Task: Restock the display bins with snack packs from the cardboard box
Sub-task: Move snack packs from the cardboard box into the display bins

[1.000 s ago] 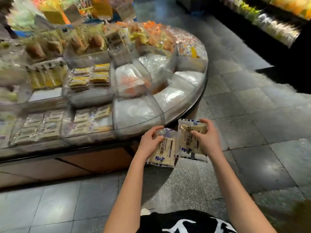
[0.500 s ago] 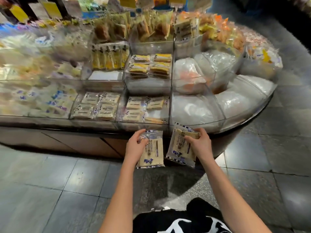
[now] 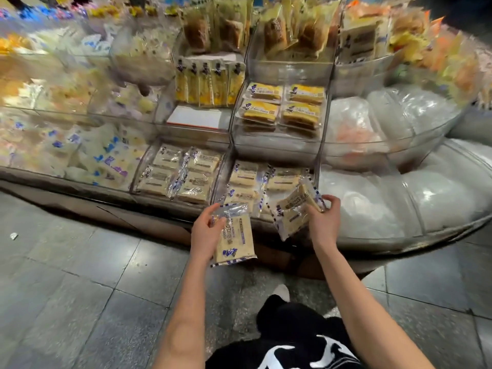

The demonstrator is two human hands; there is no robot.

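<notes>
Fingers of the left hand curled round one snack pack; the right hand gripped a second pack at the front bin edge; leftward bins were blurred.

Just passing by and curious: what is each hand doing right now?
Left hand: holding a pale snack pack.
Right hand: holding a second snack pack, tilted.

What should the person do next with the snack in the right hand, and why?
Probably lower the pale cream snack pack with blue-striped edges in the right hand into the clear plastic front bin just ahead. That bin already holds matching packs, and the pack hangs tilted at its front rim. The left hand holds a second matching pack for afterwards.
</notes>
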